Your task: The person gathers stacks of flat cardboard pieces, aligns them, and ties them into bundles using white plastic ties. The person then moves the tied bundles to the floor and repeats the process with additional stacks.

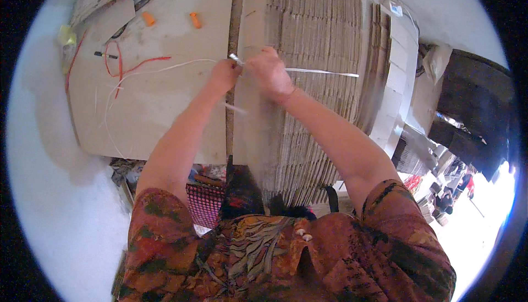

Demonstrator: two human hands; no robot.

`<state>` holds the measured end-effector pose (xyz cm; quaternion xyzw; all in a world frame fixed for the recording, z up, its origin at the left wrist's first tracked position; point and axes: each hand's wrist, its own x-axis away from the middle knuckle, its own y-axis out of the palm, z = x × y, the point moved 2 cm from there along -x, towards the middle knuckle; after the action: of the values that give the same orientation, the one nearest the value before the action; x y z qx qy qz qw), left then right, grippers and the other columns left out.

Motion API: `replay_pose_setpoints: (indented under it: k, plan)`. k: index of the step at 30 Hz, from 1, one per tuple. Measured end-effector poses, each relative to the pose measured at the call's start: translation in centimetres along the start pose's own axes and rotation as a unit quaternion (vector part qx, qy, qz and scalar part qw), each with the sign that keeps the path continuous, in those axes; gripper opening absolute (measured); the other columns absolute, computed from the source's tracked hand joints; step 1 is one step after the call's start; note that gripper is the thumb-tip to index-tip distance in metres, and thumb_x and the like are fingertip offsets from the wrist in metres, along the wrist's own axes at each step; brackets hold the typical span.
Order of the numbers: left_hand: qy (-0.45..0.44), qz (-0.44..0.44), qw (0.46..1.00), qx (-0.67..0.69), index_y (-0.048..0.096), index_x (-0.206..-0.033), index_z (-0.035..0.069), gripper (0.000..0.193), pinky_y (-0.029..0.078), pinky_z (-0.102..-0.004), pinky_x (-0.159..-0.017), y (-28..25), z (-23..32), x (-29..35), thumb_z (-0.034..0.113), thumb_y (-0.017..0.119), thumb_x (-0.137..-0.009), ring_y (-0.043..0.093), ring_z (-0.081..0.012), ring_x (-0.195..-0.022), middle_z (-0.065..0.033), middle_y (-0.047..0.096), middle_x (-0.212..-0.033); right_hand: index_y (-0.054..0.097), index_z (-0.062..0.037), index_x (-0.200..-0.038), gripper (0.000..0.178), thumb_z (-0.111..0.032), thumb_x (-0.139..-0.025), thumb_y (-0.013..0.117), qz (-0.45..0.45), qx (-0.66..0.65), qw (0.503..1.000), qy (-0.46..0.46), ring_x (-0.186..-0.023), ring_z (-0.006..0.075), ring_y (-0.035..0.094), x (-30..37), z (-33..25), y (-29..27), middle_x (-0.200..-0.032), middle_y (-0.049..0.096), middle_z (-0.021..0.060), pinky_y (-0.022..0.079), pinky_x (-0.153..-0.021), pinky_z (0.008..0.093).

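Both my hands meet over the left edge of a long stack of flattened cardboard [316, 24]. My left hand [224, 76] is closed with white plastic string [176, 63] trailing from it leftward. My right hand [270, 75], a little blurred, is closed too, and a flat white end of string [324, 72] sticks out past it over the cardboard edges. Between the hands shows a small shiny whitish bit [235, 58], perhaps part of the string. Another blurred piece of string hangs below my left wrist. My fingertips are partly hidden.
On the left, a cardboard-covered surface [170, 115] holds red string [119, 71], a black marker [106, 55] and orange pieces [195, 20]. A dark gap [234, 32] separates it from the stack. More cardboard [378, 54] stands to the right. A checked pink bag [204, 203] is below.
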<state>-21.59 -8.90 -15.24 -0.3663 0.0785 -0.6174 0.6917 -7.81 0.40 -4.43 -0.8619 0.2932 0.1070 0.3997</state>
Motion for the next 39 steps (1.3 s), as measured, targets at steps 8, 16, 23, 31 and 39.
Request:
replay_pose_setpoints:
  k: [8,16,23,31,39]
  plan:
    - [0.023,0.155,0.974,0.164,0.061,-0.087,0.000,0.014,0.047,-0.0351,-0.071,-2.1,6.3,2.9,0.009,0.050,-0.084,0.060,-0.0206,-0.077,-0.0084,0.064,-0.079,0.055,-0.0096,-0.071,0.001,-0.010,-0.071,0.055,-0.049,-0.004,0.998,-0.029,-0.070,0.0273,0.057,-3.7,-0.5,2.7,-0.069,0.054,0.0085,0.037,-0.092,0.0460]
    - [-0.157,0.064,0.952,0.255,0.061,-0.085,0.000,0.016,0.041,-0.0298,-0.059,-6.0,7.4,3.1,0.011,0.050,-0.083,0.051,-0.0100,-0.069,-0.0032,0.059,-0.074,0.056,-0.0114,-0.068,0.003,-0.011,-0.067,0.059,-0.087,0.084,0.992,-0.021,-0.077,0.0247,0.057,-4.6,-0.3,2.6,-0.066,0.054,0.0058,0.035,-0.095,0.0434]
    - [-0.230,0.027,0.911,0.342,0.061,-0.084,0.005,0.021,0.038,-0.0251,-0.055,-10.0,9.1,6.0,0.024,0.052,-0.085,0.044,-0.0102,-0.057,0.0025,0.049,-0.063,0.058,-0.0131,-0.071,0.002,-0.013,-0.069,0.059,-0.132,0.068,0.989,-0.002,-0.078,0.0243,0.057,-4.9,-0.2,2.6,-0.066,0.056,0.0049,0.032,-0.097,0.0426]
    - [-0.062,0.068,0.857,0.508,0.060,-0.100,0.004,0.027,0.043,-0.0217,-0.060,-15.2,9.4,5.1,0.027,0.049,-0.088,0.048,-0.0069,-0.066,0.0011,0.053,-0.077,0.066,-0.0187,-0.076,0.009,-0.025,-0.075,0.060,-0.237,0.049,0.970,0.008,-0.087,0.0217,0.055,-4.0,2.2,3.4,-0.075,0.061,0.0023,0.025,-0.100,0.0457]
    - [-0.075,-0.059,0.919,0.382,0.056,-0.114,0.005,0.029,0.049,-0.0254,-0.068,-8.3,4.9,2.3,0.010,0.047,-0.087,0.054,-0.0074,-0.072,-0.0002,0.061,-0.090,0.066,-0.0169,-0.075,0.015,-0.008,-0.065,0.058,-0.188,0.104,0.977,-0.010,-0.086,0.0242,0.054,-4.3,0.1,2.5,-0.072,0.057,0.0056,0.030,-0.098,0.0443]
